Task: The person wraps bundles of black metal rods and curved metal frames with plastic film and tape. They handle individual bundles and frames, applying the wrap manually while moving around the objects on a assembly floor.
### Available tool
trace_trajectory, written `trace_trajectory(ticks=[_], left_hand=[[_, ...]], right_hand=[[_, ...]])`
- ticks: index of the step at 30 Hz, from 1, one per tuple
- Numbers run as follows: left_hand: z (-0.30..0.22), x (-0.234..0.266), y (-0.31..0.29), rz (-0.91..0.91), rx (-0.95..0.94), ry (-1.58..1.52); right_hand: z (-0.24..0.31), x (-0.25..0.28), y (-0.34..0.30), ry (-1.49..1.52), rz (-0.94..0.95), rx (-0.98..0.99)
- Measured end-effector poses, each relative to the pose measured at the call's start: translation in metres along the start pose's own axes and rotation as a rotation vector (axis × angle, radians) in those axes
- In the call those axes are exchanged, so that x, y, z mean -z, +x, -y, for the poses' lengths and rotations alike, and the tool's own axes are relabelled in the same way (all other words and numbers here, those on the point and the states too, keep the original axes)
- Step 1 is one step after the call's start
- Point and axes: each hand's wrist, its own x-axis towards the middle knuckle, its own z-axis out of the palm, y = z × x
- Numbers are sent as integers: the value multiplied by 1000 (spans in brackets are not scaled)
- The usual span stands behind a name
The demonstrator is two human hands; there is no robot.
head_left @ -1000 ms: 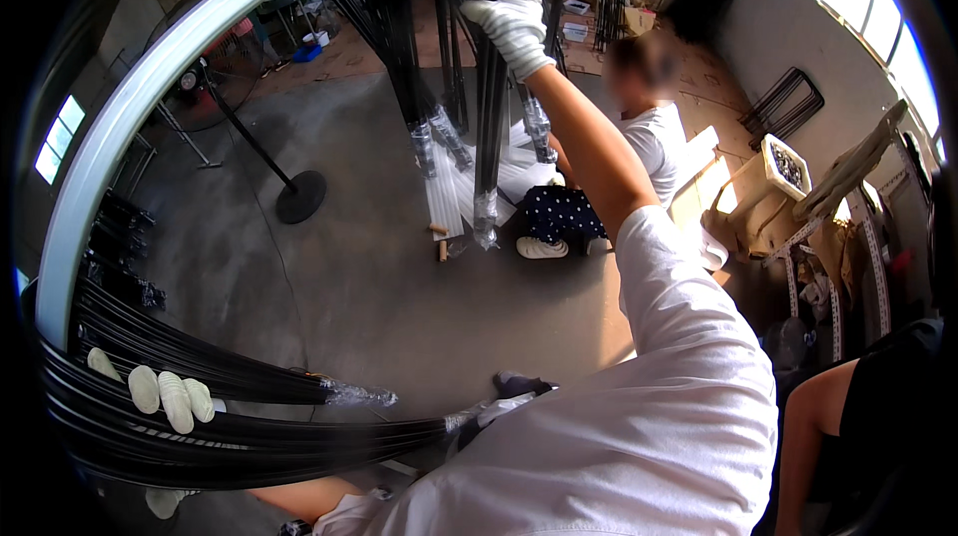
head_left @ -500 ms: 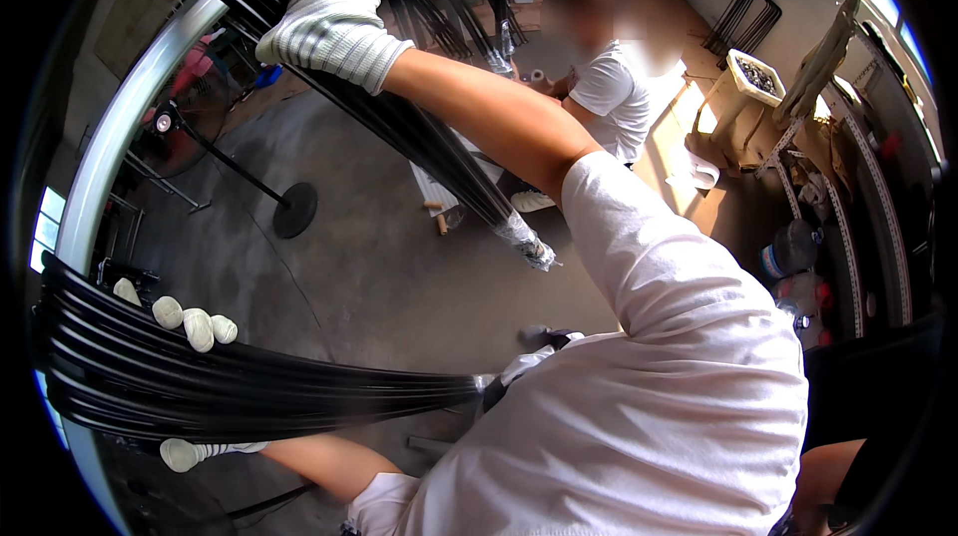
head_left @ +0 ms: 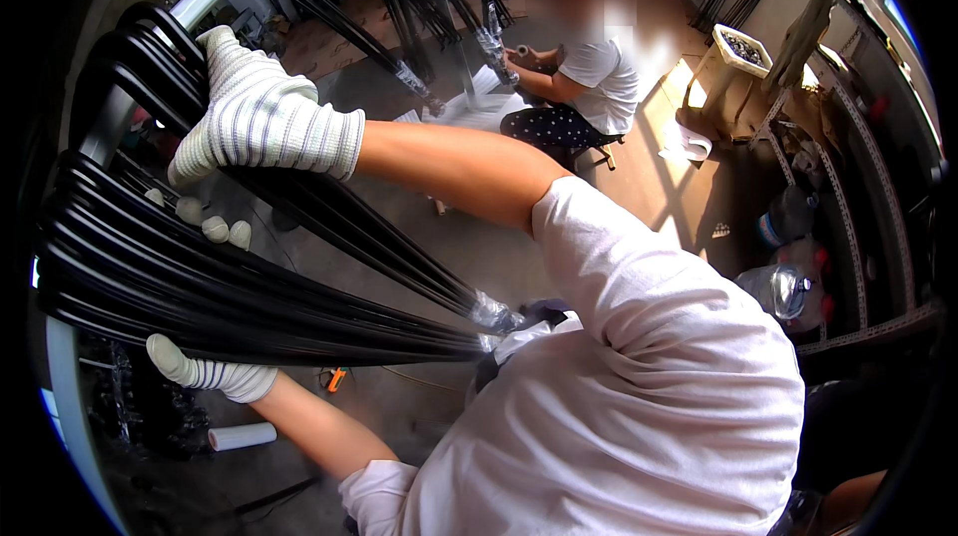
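The larger bundle of black tubes (head_left: pixel 249 304) extended from bent ends at left to film-wrapped ends at right, its long axis running nearly sideways; the left hand (head_left: pixel 212 372) cupped it from beneath, fingertips beyond its far side. The smaller bundle (head_left: pixel 369 235) slanted from far left to near right under the right hand (head_left: pixel 261 117), which clasped it near its bends.

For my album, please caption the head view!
Left grip and right grip, in striped gloves, hold bent black bars.

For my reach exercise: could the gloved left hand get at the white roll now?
Probably not: the left hand is wrapped around the larger bent black tube bundle, though the white roll looks uncovered.
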Motion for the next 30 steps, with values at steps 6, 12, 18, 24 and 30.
trace_trajectory(ticks=[6,12,18,24,30], left_hand=[[-4,7,-22,9,-40,22],[-13,-9,-33,-38,-101,102],[-26,-10,-43,-71,-91,59],[-25,-8,-40,-26,-97,152],[-77,-3,-24,42,-62,261]], right_hand=[[-5,-14,-10,145,114,74],[-36,-36,-44,-160,-78,307],[-85,-53,-183,-97,240,403],[-147,-104,-261,36,212,-46],[-135,-122,-249,38,250,-56]])
